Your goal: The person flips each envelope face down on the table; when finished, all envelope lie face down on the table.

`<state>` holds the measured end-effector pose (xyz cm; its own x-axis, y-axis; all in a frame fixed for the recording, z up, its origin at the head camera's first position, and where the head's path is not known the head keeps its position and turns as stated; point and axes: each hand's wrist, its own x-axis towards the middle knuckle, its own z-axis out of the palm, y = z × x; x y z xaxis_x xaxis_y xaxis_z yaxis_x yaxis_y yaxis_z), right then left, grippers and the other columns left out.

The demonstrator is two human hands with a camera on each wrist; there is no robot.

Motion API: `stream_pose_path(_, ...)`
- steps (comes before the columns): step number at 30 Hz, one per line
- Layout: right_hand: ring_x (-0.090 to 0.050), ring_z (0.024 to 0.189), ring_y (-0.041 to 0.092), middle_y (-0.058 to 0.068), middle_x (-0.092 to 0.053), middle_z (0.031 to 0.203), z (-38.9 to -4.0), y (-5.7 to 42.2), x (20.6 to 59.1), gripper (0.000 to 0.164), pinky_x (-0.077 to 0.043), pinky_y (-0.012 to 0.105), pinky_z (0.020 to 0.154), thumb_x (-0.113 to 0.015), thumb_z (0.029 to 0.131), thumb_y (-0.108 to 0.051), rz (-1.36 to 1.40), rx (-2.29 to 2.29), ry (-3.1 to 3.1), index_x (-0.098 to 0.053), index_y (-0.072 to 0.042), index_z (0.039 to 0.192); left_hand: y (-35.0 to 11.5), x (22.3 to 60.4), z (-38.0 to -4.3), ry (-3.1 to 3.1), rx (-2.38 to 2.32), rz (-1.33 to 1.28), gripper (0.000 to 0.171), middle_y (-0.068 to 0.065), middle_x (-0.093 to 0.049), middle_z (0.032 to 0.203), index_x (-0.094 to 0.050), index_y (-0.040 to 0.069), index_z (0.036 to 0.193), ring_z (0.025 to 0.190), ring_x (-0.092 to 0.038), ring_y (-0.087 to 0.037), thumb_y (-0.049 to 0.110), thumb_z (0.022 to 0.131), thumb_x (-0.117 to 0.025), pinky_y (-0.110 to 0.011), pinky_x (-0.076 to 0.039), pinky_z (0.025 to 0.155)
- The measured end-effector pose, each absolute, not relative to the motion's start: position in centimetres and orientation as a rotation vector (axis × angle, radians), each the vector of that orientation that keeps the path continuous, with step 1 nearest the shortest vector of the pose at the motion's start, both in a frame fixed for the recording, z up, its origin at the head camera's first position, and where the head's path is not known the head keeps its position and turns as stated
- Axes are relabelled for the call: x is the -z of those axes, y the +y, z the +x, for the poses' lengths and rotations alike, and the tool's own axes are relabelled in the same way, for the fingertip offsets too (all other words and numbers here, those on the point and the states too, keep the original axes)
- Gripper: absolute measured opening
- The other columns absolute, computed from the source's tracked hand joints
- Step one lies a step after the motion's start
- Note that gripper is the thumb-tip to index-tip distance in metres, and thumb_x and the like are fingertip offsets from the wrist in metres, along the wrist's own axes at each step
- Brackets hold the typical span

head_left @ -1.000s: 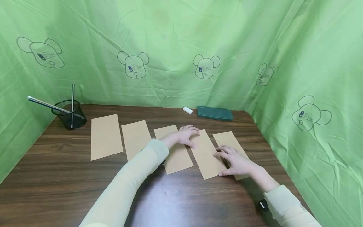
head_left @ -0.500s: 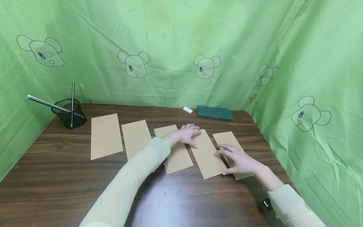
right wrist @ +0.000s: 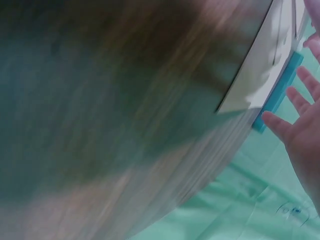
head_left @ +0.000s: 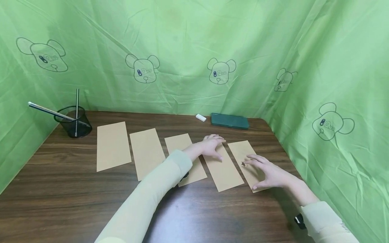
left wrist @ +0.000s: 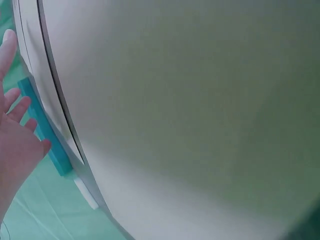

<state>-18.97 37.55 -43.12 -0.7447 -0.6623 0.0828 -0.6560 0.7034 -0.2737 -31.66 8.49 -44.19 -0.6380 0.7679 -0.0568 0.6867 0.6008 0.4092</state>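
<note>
Several tan paper rectangles lie spaced in a slanting row in the head view. My left hand [head_left: 212, 147], fingers spread, is over the upper part of the fourth sheet [head_left: 224, 173] from the left; its forearm crosses the third sheet [head_left: 194, 172]. My right hand [head_left: 268, 172] is over the rightmost sheet [head_left: 241, 151], thumb and fingers apart with nothing between them. A small dark mark [head_left: 243, 164] shows beside its fingertips. Both hands also appear at the edges of their wrist views, the left hand [left wrist: 17, 145] and the right hand [right wrist: 302, 137] with fingers extended.
Farther left lie the first sheet [head_left: 113, 146] and the second sheet [head_left: 146, 148]. A black mesh pen cup [head_left: 76, 127] with pens stands at the back left. A white eraser [head_left: 201, 117] and a green flat case [head_left: 230, 121] lie along the back, before a green curtain [head_left: 182, 40].
Both hands have shifted to the right. The right hand has gone from the fourth sheet's right edge to over the rightmost sheet, uncovering the dark mark. The sheets lie as before.
</note>
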Motion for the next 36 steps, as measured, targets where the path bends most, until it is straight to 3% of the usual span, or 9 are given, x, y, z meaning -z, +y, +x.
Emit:
stream_pose_path(12, -0.033, 0.131, 0.041, 0.019, -0.036, 0.146, -18.2, 40.7, 43.6, 0.1, -0.04, 0.064, 0.09, -0.08, 0.056, -0.062, -0.997, 0.416, 2.891, -0.048, -0.012, 0.138, 10.9, 44.7, -31.1, 2.662, -0.506, 1.139, 0.092, -0.005, -0.031, 0.153, -0.034, 0.014, 0.147, 0.142, -0.019, -0.028, 0.059, 0.075, -0.069, -0.053, -0.015, 0.113)
stream_pose_path(27, -0.039, 0.127, 0.039, 0.016, -0.043, 0.142, -18.1, 41.3, 44.3, 0.088, -0.041, 0.06, 0.092, -0.078, 0.061, -0.061, -1.024, 0.414, 2.887, -0.055, -0.012, 0.13, 12.0, 45.5, -30.7, 2.68, -0.447, 1.068, 0.102, -0.003, -0.028, 0.151, -0.033, 0.009, 0.146, 0.138, -0.024, -0.023, 0.067, 0.07, -0.068, -0.048, -0.018, 0.113)
stream_pose_path(36, -0.04, 0.127, 0.037, 0.015, -0.044, 0.141, -18.3, 41.2, 44.3, 0.086, -0.042, 0.058, 0.09, -0.078, 0.06, -0.061, -1.008, 0.405, 2.882, -0.056, -0.015, 0.128, 12.3, 45.2, -31.1, 2.651, -0.531, 0.984, 0.095, -0.003, -0.031, 0.149, -0.04, 0.012, 0.143, 0.137, -0.024, -0.025, 0.058, 0.068, -0.076, -0.047, -0.018, 0.113)
